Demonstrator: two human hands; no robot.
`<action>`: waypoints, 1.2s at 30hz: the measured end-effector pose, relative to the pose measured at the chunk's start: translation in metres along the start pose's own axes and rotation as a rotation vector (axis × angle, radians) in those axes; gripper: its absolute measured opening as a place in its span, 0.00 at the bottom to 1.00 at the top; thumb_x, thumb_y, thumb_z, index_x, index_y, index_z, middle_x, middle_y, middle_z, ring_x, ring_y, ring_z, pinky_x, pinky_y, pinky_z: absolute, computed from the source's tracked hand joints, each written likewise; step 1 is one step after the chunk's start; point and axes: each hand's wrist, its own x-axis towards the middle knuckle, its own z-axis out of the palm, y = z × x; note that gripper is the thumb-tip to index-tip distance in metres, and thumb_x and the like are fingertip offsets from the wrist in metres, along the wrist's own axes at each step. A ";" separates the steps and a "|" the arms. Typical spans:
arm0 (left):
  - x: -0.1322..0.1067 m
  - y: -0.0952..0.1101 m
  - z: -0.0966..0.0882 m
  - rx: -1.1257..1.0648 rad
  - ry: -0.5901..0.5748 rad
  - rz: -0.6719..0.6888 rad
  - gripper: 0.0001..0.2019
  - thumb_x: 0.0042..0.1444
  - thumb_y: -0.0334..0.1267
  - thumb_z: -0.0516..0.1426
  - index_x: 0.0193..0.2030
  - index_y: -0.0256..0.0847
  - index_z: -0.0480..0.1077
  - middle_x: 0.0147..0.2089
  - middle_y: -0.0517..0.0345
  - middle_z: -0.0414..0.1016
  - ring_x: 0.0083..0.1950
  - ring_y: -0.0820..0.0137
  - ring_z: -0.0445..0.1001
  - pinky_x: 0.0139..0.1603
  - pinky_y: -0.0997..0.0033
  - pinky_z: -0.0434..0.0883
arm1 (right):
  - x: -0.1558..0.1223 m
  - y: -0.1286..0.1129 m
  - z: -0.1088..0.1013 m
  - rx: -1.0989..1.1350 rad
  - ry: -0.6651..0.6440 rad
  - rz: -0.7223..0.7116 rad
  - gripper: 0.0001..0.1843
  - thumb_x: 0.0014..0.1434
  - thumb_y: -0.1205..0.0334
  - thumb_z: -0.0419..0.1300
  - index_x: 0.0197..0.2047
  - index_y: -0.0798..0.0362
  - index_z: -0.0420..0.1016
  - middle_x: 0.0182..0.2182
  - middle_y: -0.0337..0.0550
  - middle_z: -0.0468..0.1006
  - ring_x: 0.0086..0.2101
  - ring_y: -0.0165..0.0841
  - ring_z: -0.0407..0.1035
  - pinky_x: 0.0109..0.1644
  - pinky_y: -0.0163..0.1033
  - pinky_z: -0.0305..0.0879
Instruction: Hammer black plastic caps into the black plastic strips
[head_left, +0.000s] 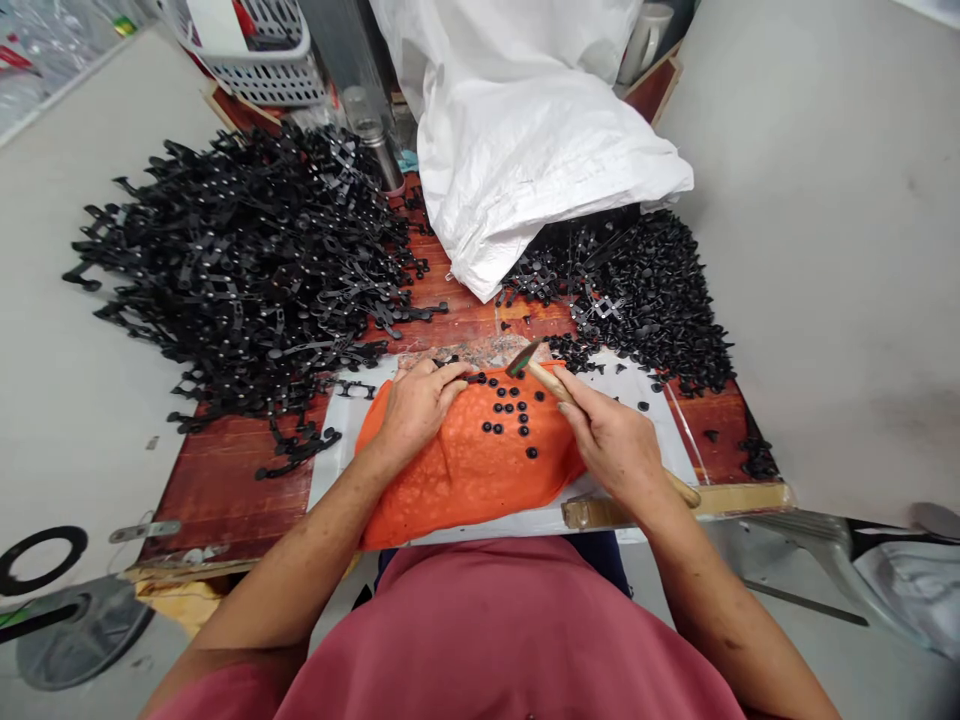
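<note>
My right hand is wrapped around the wooden handle of a hammer, its dark metal head over the top edge of an orange cloth. At that same edge, the fingers of my left hand are closed on a small black plastic linkage piece, mostly hidden under them. Several round black studs lie scattered on the cloth near its middle and upper right. Beneath the cloth is a white sheet, and a worn stone-like block shows just behind it.
A tall heap of black linkage pieces covers the table's left. Small black studs are piled at the right, partly under a white sack. Behind stand a flask and a white basket. Grey panels flank the red-brown table.
</note>
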 end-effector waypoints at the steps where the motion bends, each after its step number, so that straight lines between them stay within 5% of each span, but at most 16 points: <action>1: 0.000 0.000 0.001 -0.001 0.004 0.002 0.16 0.70 0.43 0.54 0.59 0.53 0.78 0.46 0.53 0.77 0.51 0.63 0.74 0.57 0.64 0.67 | 0.004 -0.006 0.000 -0.011 0.028 -0.035 0.28 0.73 0.56 0.48 0.74 0.39 0.63 0.52 0.42 0.84 0.41 0.37 0.80 0.40 0.37 0.71; 7: 0.001 -0.003 0.004 0.015 0.023 0.016 0.16 0.69 0.45 0.55 0.60 0.54 0.77 0.48 0.52 0.77 0.52 0.61 0.74 0.57 0.63 0.68 | 0.020 -0.030 0.012 -0.235 -0.073 -0.128 0.30 0.74 0.59 0.47 0.76 0.38 0.58 0.38 0.44 0.84 0.30 0.35 0.76 0.32 0.37 0.66; 15: -0.001 -0.005 0.006 0.044 0.007 -0.003 0.17 0.70 0.46 0.54 0.61 0.54 0.76 0.46 0.54 0.77 0.50 0.62 0.74 0.57 0.64 0.67 | 0.019 -0.036 0.013 -0.299 -0.138 -0.124 0.31 0.74 0.58 0.46 0.77 0.37 0.54 0.35 0.43 0.82 0.27 0.36 0.74 0.30 0.39 0.63; 23: -0.001 -0.007 0.009 0.061 0.027 -0.002 0.17 0.68 0.44 0.55 0.61 0.50 0.76 0.44 0.51 0.77 0.49 0.59 0.75 0.55 0.61 0.68 | 0.024 -0.038 0.016 -0.293 -0.118 -0.156 0.31 0.73 0.61 0.49 0.77 0.40 0.56 0.38 0.45 0.84 0.29 0.35 0.75 0.31 0.37 0.65; 26: 0.000 -0.008 0.005 -0.045 0.002 0.036 0.20 0.67 0.43 0.55 0.64 0.48 0.73 0.49 0.50 0.78 0.52 0.58 0.75 0.55 0.61 0.69 | 0.023 -0.034 0.013 -0.139 -0.020 -0.152 0.30 0.74 0.60 0.49 0.76 0.41 0.58 0.46 0.45 0.85 0.36 0.35 0.78 0.38 0.36 0.70; 29: 0.000 -0.009 -0.012 -0.245 -0.024 0.048 0.24 0.67 0.44 0.52 0.68 0.45 0.65 0.46 0.55 0.78 0.45 0.64 0.75 0.48 0.67 0.70 | 0.012 -0.019 0.002 0.069 0.079 -0.073 0.29 0.75 0.59 0.48 0.77 0.41 0.56 0.55 0.42 0.82 0.45 0.35 0.79 0.48 0.37 0.73; 32: 0.002 -0.013 -0.051 -0.285 -0.016 0.011 0.22 0.66 0.48 0.51 0.61 0.42 0.69 0.36 0.62 0.74 0.35 0.71 0.70 0.39 0.73 0.67 | -0.014 0.006 -0.007 0.100 0.082 0.028 0.27 0.74 0.59 0.50 0.74 0.41 0.62 0.56 0.42 0.83 0.45 0.36 0.80 0.49 0.39 0.75; 36: 0.019 -0.027 -0.134 0.144 0.244 -0.122 0.22 0.69 0.50 0.46 0.59 0.41 0.70 0.36 0.68 0.72 0.35 0.79 0.66 0.45 0.76 0.65 | -0.058 0.045 -0.005 0.045 0.064 0.170 0.26 0.73 0.59 0.51 0.72 0.40 0.67 0.55 0.40 0.83 0.45 0.37 0.82 0.44 0.38 0.77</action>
